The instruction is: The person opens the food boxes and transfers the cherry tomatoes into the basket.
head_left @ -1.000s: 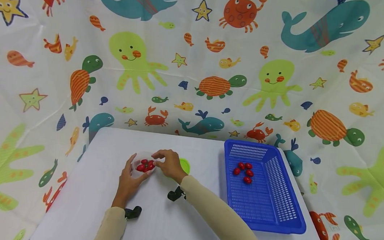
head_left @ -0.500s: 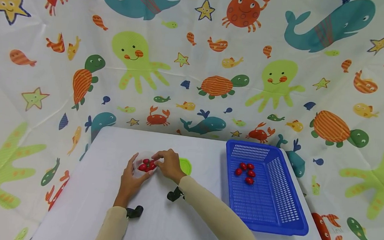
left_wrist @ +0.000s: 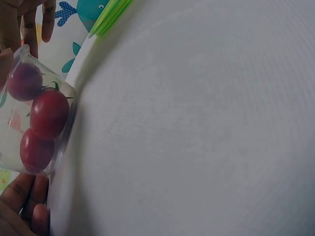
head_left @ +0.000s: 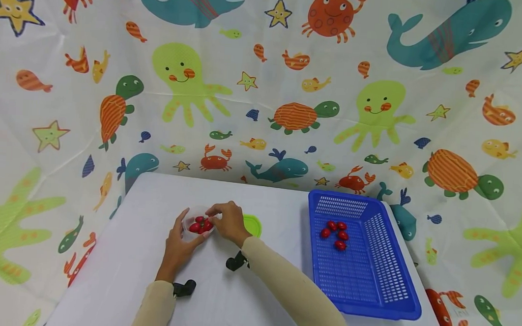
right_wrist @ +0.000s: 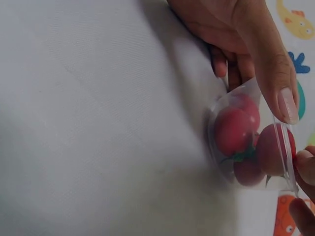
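Nearest, a beige left sleeve [head_left: 153, 305] and a beige right sleeve [head_left: 294, 290] stretched over the near part of the white table [head_left: 224, 301], with a black left wrist device [head_left: 184, 288] and a black right wrist device [head_left: 236, 261] showing at the cuffs. A blue basket [head_left: 354, 281] stood just inside the table's right edge and ran back nearly to the far-right corner. Beyond the cuffs, left of the table's middle and closer to the far edge, the left hand [head_left: 178, 247] held a clear container [left_wrist: 12, 145], fingers curved round its left side and thumb on the rim at its right, wide apart with the container between them. Inside, several red tomatoes [left_wrist: 49, 114] with green stalks lay piled against one another. The right hand [head_left: 232, 224] bent over the rim from the right, its fingers curled and a fingertip against one tomato; whether they were clamped on it could not be told. Just right of that hand, partly hidden by it, a lime-green round lid [head_left: 253, 225] lay on the table. Five loose tomatoes [head_left: 340, 245] lay close together on the basket's floor, toward its far-left corner. Past the table's far edge hung a white backdrop [head_left: 251, 15] printed with whales, octopuses, turtles, crabs, fish and stars.
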A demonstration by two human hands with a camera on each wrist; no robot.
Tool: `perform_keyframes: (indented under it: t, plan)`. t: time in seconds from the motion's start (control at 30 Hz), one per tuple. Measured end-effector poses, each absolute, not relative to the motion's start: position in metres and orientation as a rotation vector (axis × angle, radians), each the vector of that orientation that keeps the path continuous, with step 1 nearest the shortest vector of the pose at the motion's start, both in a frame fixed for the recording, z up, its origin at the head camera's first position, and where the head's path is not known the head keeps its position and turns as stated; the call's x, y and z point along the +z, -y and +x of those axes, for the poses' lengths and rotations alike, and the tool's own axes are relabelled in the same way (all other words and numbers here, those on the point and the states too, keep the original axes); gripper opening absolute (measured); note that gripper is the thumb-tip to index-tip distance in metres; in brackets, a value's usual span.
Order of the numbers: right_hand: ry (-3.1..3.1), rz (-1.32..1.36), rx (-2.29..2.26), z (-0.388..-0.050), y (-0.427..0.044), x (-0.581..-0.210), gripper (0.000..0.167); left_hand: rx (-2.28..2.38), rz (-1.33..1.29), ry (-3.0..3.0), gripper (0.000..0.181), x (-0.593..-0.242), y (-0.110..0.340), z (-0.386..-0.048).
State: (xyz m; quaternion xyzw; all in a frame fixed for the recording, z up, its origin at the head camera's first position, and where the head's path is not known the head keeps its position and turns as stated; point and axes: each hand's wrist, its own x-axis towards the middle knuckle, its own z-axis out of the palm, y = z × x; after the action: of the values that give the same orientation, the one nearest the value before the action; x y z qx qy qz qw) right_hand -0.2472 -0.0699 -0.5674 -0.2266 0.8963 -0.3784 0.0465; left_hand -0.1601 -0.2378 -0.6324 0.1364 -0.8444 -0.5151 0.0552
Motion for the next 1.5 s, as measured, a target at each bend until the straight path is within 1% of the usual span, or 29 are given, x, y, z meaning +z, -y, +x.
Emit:
perform_keyframes:
  t: [0.47,0.8,1.23,1.5]
  plan:
    - [-2.753,-0.665,-1.140,-0.252,0.069,-0.571,0.016,-1.549,0.395,2.561,0.103,-0.631,0.233,-0.162]
    - [-2.719,-0.686,-1.280,-0.250,0.065,-0.566,0.015,-1.542,0.370,2.549,0.102,-0.629,0.233,-0.162]
    - [-2.694,-0.674,-1.416,-0.247,0.060,-0.558,0.015,-1.535,0.412,2.562,0.104,-0.633,0.236,-0.160]
    - [-2.670,-0.735,-1.470,-0.250,0.048,-0.552,0.014,-1.573,0.461,2.579,0.104,-0.629,0.237,-0.159]
